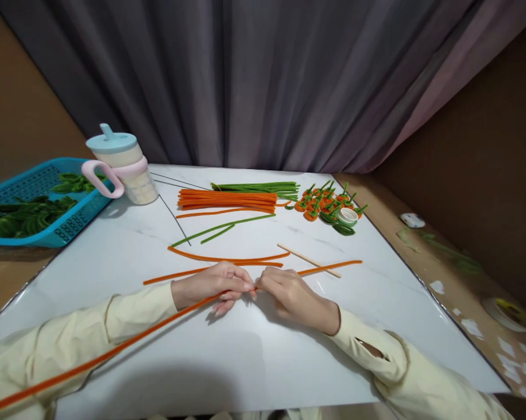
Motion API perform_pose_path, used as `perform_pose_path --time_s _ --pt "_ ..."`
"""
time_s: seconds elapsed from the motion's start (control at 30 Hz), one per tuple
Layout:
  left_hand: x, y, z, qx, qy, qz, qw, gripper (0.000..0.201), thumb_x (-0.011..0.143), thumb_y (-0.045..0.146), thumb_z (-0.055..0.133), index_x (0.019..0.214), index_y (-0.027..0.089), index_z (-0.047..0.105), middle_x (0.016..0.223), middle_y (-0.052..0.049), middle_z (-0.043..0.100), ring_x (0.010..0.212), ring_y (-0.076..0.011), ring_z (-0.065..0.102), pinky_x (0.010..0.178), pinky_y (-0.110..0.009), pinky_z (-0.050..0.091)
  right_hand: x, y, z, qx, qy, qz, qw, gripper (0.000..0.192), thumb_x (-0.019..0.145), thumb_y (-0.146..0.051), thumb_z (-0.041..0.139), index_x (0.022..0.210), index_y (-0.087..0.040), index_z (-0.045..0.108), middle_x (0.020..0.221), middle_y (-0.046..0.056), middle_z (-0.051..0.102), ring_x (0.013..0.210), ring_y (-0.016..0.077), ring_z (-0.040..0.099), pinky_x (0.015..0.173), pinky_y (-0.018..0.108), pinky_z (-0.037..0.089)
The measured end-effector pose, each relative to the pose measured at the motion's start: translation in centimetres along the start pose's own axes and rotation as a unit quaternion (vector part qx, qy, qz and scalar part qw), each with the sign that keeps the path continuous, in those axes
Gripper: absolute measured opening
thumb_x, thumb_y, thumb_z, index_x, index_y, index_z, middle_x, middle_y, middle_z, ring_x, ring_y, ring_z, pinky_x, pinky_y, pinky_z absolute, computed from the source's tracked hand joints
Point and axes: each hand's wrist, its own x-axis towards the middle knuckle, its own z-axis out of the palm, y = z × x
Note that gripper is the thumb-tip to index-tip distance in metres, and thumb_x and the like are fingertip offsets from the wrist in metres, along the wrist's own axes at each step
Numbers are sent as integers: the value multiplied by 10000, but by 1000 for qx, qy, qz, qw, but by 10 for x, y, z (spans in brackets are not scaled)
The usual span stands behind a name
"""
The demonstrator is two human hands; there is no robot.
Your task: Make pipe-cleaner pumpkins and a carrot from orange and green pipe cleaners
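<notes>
At the left of the desk (354,364), a blue basket (68,231) held a heap of green pieces (29,214), which to my eye looked already shaped. Just beside it a cup (134,184) stood upright, its pink handle to the left, and thin dark wires (173,214) lay to its right. Then came the raw stock: an orange bundle (227,200) with a green bundle (263,187) just behind, and nearer me some loose orange stems (228,258) and bent green ones (245,221). Right of the bundles sat a cluster of orange pieces (312,214) with green tops — finished or nearly so, I judged — and a white ring (347,216) among them. A fair number seemed done, then, with plenty of stock left; the stem in hand looked barely begun.

That stem (114,351) ran from the lower left corner, across the left sleeve (70,326), up to the hands over the middle of the desk. Its long axis slanted away from the person and to the right, almost straight. The left hand (214,286) had thumb and fingers pinched together on it; the right hand (289,291), close beside, was clamped on it too, fingers curled. Beyond the right hand an orange length (333,268) reached past a wooden stick (298,255) — whether it was the same stem, I could not tell.
</notes>
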Motion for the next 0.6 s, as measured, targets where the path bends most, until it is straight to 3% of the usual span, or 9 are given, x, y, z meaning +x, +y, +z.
perform_pose_path --time_s 0.1,0.3,0.47,0.6 --pt "1 1 -4 -28 6 -6 1000 188 792 272 616 819 88 649 391 110 315 269 -37 357 297 -133 265 0 2 -4 22 -27 6 999 351 658 43 385 921 -172 475 791 44 583 724 159 534 597 238 390" --pt "2 3 -10 -60 -7 -39 997 175 791 263 620 803 91 642 388 106 319 251 -35 337 272 -135 229 -1 2 -6 27 -46 7 999 336 669 -14 434 972 -160 453 897 87 597 767 174 552 610 251 430" --pt "2 4 -12 -75 -56 -58 994 153 810 257 604 778 107 605 401 93 352 264 -48 376 279 -137 249 -2 1 -3 6 -36 3 999 284 713 -26 416 964 -148 469 842 77 597 732 165 556 586 241 423" --pt "2 5 -11 -61 -62 -71 994 166 820 272 598 754 122 570 402 94 340 268 -46 358 278 -132 239 -1 2 -2 -62 -9 -28 998 208 805 -33 358 920 -151 485 744 49 572 657 152 526 542 237 382"
